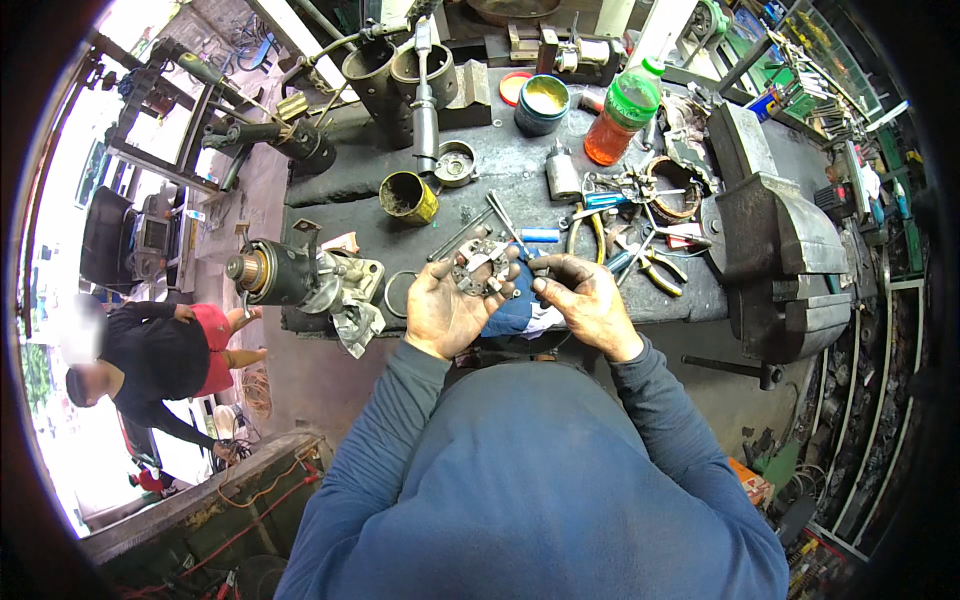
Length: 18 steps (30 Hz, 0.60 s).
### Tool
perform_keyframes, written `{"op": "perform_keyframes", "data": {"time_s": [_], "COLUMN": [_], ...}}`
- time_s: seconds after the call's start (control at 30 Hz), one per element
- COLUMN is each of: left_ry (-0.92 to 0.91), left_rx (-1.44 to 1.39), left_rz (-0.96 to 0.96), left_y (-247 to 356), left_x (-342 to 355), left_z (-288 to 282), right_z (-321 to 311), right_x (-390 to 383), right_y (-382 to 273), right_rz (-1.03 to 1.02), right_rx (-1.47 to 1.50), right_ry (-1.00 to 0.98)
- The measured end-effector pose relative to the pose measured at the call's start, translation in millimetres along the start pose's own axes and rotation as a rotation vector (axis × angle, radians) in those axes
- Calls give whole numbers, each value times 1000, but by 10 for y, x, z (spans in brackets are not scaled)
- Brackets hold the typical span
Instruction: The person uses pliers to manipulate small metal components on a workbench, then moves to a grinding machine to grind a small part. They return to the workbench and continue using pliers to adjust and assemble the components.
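My left hand [440,312], palm up, cradles a round metal brush holder plate [482,262] with its fingers curled around the rim. Just right of it, my right hand [590,302] is closed, thumb against the forefinger; whatever is pinched there is too small to make out. Beneath and between both hands lies a blue and white cloth [512,312] at the bench's front edge. On the left of the bench rests a starter motor [280,272] with its copper commutator showing, and a metal ring [398,293] lies beside it.
Pliers [662,272], a blue cylinder [540,236] and a copper-wound ring [675,190] lie on the bench [345,180]. Behind them stand a yellow can [408,198], a grease tub [542,105] and a green-topped bottle [620,115]. A vise [785,265] sits right; another person [160,350] is at left.
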<state>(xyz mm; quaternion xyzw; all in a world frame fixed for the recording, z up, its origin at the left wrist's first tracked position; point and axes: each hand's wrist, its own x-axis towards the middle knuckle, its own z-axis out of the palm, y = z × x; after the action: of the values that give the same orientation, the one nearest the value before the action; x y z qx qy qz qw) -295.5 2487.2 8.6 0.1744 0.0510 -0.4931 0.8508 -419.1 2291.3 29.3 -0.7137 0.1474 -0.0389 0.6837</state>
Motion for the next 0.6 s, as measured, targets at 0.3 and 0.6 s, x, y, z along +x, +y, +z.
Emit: {"op": "perform_keyframes", "data": {"time_s": [0.3,0.6], "left_ry": [45,175], "left_rx": [-72,75], "left_rz": [46,262], "left_y": [-105,-191], "left_x": [-60,-41], "left_z": [21,38], "right_z": [21,135], "right_x": [43,123], "right_y": [60,85], "right_rz": [120,116], "right_rx": [235,179], "right_ry": [-49,-91]}}
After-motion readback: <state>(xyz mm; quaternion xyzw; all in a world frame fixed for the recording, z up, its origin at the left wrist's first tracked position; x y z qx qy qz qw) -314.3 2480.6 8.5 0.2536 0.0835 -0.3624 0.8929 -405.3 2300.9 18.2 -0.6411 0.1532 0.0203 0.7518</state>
